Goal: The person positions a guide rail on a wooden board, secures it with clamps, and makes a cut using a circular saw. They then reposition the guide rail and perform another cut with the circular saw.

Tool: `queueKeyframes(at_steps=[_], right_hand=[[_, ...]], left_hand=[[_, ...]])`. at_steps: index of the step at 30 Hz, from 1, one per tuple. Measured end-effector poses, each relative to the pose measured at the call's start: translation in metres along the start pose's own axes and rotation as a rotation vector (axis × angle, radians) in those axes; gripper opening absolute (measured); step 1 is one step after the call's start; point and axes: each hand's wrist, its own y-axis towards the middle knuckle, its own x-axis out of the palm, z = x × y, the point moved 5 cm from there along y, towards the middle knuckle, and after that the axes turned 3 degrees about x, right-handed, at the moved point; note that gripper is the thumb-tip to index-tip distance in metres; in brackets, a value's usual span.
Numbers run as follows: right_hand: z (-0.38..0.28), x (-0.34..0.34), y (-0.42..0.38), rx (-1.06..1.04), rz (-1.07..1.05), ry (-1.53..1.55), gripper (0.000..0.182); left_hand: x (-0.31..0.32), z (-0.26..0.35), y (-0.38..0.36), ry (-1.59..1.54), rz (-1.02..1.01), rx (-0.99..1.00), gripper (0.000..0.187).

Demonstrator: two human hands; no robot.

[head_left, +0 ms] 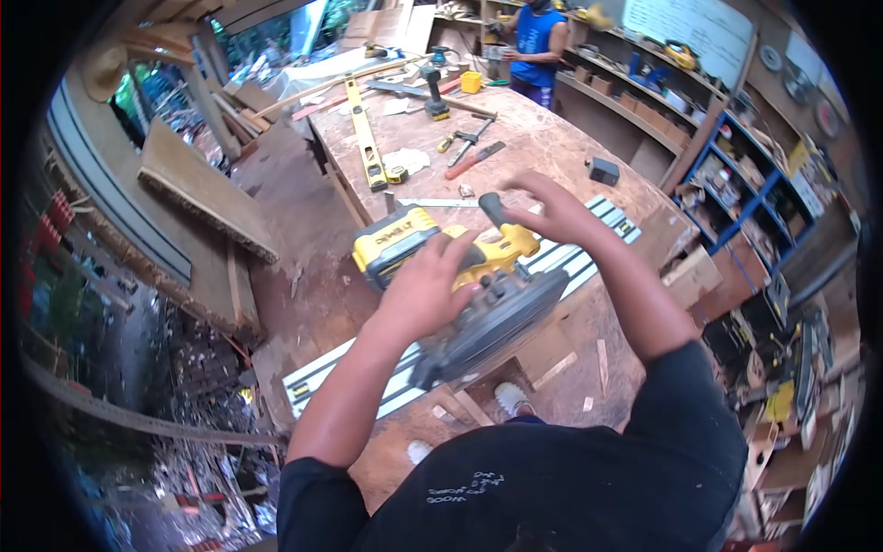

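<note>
A yellow and black track saw (492, 262) rests on a long white guide rail (317, 374) that lies across the near end of the workbench. My left hand (430, 283) lies over the saw's body, fingers spread apart, beside the battery (395, 241). Around the black front knob of the saw, my right hand (543, 207) has its fingers curved and apart, at or just above the knob; whether it touches is unclear. The saw's dark blade cover faces me. Part of the rail is hidden beneath the saw and my left forearm.
On the bench (543, 138) lie a yellow level (364, 133), a tape measure (396, 174), a drill (434, 95), a clamp (472, 140), a red-handled saw (475, 159) and a black box (603, 170). A person (537, 51) stands at the far side. Blue shelving (750, 189) is at right.
</note>
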Motion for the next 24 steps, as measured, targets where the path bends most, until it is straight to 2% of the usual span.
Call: queueKeyframes(at_steps=[1,3,5,6,7,9,11,12,14,15,17,19,21,22,23,24], right_hand=[[-0.001,-0.002,-0.037,0.103,0.157,0.055,0.039],[0.017,0.006,-0.125,0.333,0.414,0.001,0.038],[0.049,0.039,-0.243,0.599,0.583,-0.103,0.038],[0.037,0.055,-0.298,0.736,0.589,-0.078,0.040],[0.039,0.080,-0.367,0.863,0.493,-0.249,0.044],[0.031,0.141,-0.511,1.209,0.357,-0.238,0.049],[0.014,0.215,-0.651,1.651,0.009,-0.059,0.063],[-0.021,0.236,-0.672,1.626,-0.217,-0.141,0.062],[-0.046,0.318,-0.770,1.917,-0.254,0.205,0.056],[-0.048,0.372,-0.826,2.070,-0.268,0.396,0.055],[-0.061,0.423,-0.860,1.783,-0.562,0.173,0.059],[-0.064,0.443,-0.847,1.814,-0.595,0.281,0.057],[-0.083,0.411,-0.772,1.481,-0.461,0.194,0.055],[-0.009,0.490,-0.830,1.122,-0.445,-0.206,0.040],[-0.020,0.471,-0.811,1.113,-0.457,-0.213,0.040],[-0.033,0.452,-0.774,1.239,-0.269,-0.111,0.042]], left_hand=[[-0.004,-0.009,-0.008,-0.002,-0.008,0.027,0.062],[-0.011,-0.012,-0.021,0.018,0.091,0.250,0.067],[-0.033,-0.016,-0.050,-0.121,0.143,0.390,0.061],[-0.044,-0.021,-0.069,-0.168,0.178,0.398,0.057],[-0.048,-0.037,-0.090,-0.268,0.204,0.355,0.054],[-0.056,-0.074,-0.133,-0.223,0.301,0.299,0.050],[-0.058,-0.122,-0.183,-0.161,0.359,0.083,0.046],[-0.061,-0.143,-0.210,-0.088,0.379,-0.024,0.044],[-0.061,-0.178,-0.260,-0.082,0.353,-0.178,0.043],[-0.061,-0.188,-0.281,-0.074,0.347,-0.177,0.043],[-0.058,-0.202,-0.309,0.043,0.281,-0.243,0.043],[-0.062,-0.195,-0.326,0.061,0.307,-0.226,0.044],[-0.056,-0.183,-0.332,0.058,0.228,-0.176,0.043],[-0.053,-0.181,-0.336,0.066,0.231,-0.147,0.043],[-0.050,-0.183,-0.341,0.063,0.237,-0.162,0.043],[-0.046,-0.185,-0.342,0.048,0.211,-0.138,0.043]])
